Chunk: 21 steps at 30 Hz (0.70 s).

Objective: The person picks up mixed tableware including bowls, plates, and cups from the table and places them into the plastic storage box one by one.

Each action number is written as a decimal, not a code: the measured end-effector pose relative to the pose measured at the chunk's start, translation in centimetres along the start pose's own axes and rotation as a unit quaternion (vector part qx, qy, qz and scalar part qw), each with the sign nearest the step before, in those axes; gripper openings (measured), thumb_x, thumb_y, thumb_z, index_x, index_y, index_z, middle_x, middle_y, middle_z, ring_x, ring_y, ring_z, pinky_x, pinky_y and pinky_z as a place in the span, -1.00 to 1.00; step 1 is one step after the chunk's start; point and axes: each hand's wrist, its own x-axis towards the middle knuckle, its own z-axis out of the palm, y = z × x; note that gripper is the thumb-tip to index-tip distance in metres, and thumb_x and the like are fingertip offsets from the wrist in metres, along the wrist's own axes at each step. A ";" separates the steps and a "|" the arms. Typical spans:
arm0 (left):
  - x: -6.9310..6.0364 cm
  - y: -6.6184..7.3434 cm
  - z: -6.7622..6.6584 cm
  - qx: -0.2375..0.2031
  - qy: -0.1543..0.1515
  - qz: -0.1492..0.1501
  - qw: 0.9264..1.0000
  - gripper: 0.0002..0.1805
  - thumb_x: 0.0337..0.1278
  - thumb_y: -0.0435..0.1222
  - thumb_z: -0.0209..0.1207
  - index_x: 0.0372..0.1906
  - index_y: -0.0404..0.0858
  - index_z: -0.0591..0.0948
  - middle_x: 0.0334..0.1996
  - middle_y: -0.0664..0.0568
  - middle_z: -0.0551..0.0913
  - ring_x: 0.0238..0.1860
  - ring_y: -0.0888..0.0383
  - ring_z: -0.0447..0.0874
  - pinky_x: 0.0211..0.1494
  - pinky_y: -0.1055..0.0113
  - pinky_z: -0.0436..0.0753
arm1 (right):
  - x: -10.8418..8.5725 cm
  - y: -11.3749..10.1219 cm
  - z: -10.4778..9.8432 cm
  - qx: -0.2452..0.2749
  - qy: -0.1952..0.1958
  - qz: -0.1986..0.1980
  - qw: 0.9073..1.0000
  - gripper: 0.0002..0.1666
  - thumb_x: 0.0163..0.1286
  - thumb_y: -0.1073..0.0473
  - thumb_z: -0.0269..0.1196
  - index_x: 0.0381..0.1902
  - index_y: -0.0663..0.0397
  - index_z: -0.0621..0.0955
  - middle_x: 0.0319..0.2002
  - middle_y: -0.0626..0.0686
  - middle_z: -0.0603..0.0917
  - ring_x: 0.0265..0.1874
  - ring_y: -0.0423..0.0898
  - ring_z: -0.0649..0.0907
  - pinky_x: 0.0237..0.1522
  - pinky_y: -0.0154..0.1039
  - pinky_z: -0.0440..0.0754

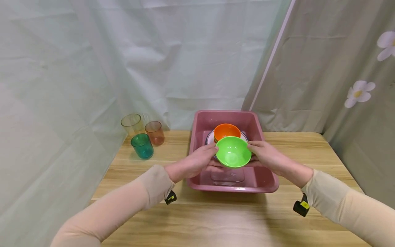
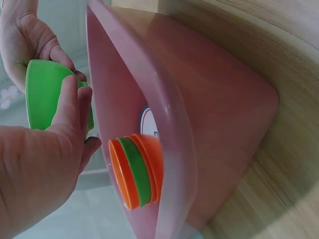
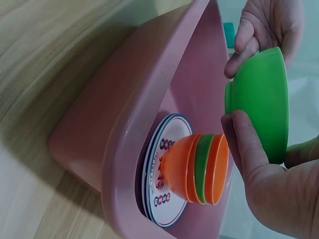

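A bright green bowl (image 1: 233, 152) is held up over a pink basin (image 1: 197, 187), its inside facing the head camera. My left hand (image 1: 200, 159) grips the bowl's left side, thumb at the rim and fingers beneath. On the opposite side my right hand (image 1: 266, 156) holds it the same way. Below, inside the basin, stands a stack of orange and green bowls (image 3: 192, 168). That stack rests on white patterned plates (image 3: 172, 211) with dark rims. In the head view the green bowl partly hides the stack and plates.
Left of the basin, three tumblers stand on the wooden table (image 1: 197, 223): a yellowish glass (image 1: 132, 125), a reddish glass (image 1: 155, 133) and a teal glass (image 1: 142, 146). Pale curtains (image 1: 185, 61) hang behind and along both sides.
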 end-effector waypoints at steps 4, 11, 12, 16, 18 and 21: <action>0.2 -0.2 -0.1 0.003 0.004 0.006 1.000 -0.47 0.69 -0.27 -0.24 0.58 -0.35 0.14 0.21 -0.35 0.56 0.07 -0.25 0.71 0.12 -0.07 0.66 | 0.1 0.2 0.0 0.002 -0.002 0.002 1.000 -0.43 0.71 0.21 -0.16 0.43 0.60 0.19 0.07 0.44 0.56 -0.03 0.18 0.72 0.10 0.12 0.64; 0.2 -0.5 -0.3 0.016 0.015 0.004 1.000 -0.48 0.70 -0.26 -0.25 0.56 -0.38 0.17 0.16 -0.38 0.58 0.11 -0.28 0.68 0.18 -0.09 0.61 | 0.2 0.3 0.2 0.003 -0.006 0.007 1.000 -0.42 0.71 0.20 -0.15 0.45 0.59 0.17 0.09 0.45 0.55 0.00 0.20 0.71 0.10 0.09 0.65; 0.3 -0.5 -0.4 0.017 0.015 0.004 1.000 -0.48 0.70 -0.26 -0.25 0.56 -0.38 0.17 0.15 -0.37 0.58 0.11 -0.27 0.68 0.17 -0.07 0.61 | 0.2 0.3 0.2 0.003 -0.007 0.007 1.000 -0.42 0.71 0.20 -0.15 0.45 0.59 0.16 0.09 0.45 0.55 0.00 0.20 0.71 0.10 0.09 0.65; 0.4 -0.5 -0.5 0.016 0.016 0.003 1.000 -0.47 0.70 -0.26 -0.24 0.56 -0.40 0.17 0.15 -0.37 0.58 0.13 -0.27 0.67 0.16 -0.04 0.63 | 0.2 0.4 0.2 0.003 -0.009 0.007 1.000 -0.41 0.72 0.20 -0.16 0.45 0.59 0.15 0.10 0.44 0.54 0.00 0.21 0.71 0.11 0.09 0.64; 0.4 -0.5 -0.5 0.015 0.014 0.002 1.000 -0.48 0.70 -0.26 -0.24 0.56 -0.40 0.17 0.15 -0.38 0.58 0.13 -0.27 0.66 0.18 -0.06 0.61 | 0.3 0.4 0.2 0.003 -0.010 0.006 1.000 -0.41 0.72 0.20 -0.17 0.46 0.59 0.14 0.11 0.45 0.54 0.00 0.20 0.71 0.10 0.07 0.66; 0.4 -0.4 -0.5 0.017 0.015 0.001 1.000 -0.47 0.70 -0.27 -0.23 0.56 -0.41 0.16 0.15 -0.39 0.59 0.13 -0.27 0.67 0.21 -0.10 0.58 | 0.2 0.5 0.1 0.002 -0.012 0.002 1.000 -0.39 0.71 0.21 -0.18 0.48 0.60 0.09 0.12 0.46 0.53 -0.01 0.19 0.71 0.08 0.03 0.68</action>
